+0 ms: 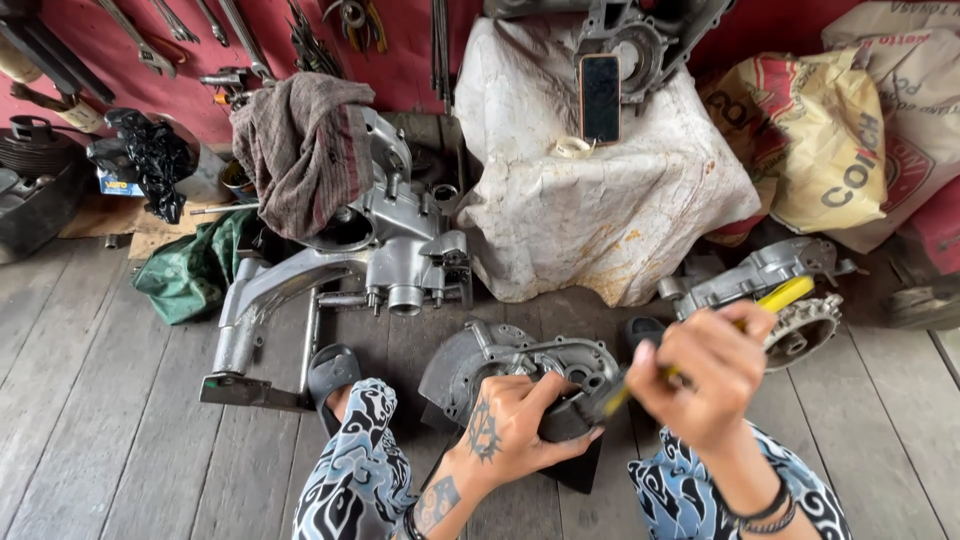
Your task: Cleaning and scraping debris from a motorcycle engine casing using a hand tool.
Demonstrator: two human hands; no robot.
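The left hand, tattooed on its back, is clamped around a dark block-like part that it presses against the near edge of a grey cast-metal engine casing lying on the plank floor directly beyond its knuckles. The right hand, just to the right of the left and slightly higher, is closed in a fist around a yellow-handled screwdriver; the handle sticks out up and to the right past the fist, while the dark shaft runs down and left toward the block under the left thumb, though where the tip lands cannot be told. Below both hands sit the person's knees in blue-and-white patterned trousers. Just beyond the right hand lies a second grey metal cover with a toothed ring. Further out from the left hand, up and to the left, stands a larger silver engine block with a swing arm, with a brownish checked rag draped over its top and a crumpled green cloth beside it. Straight ahead of both hands is a bulky thing wrapped in stained white sheeting, with a black smartphone propped upright on it. Printed sacks lean far right, and hand tools hang on the red wall behind.
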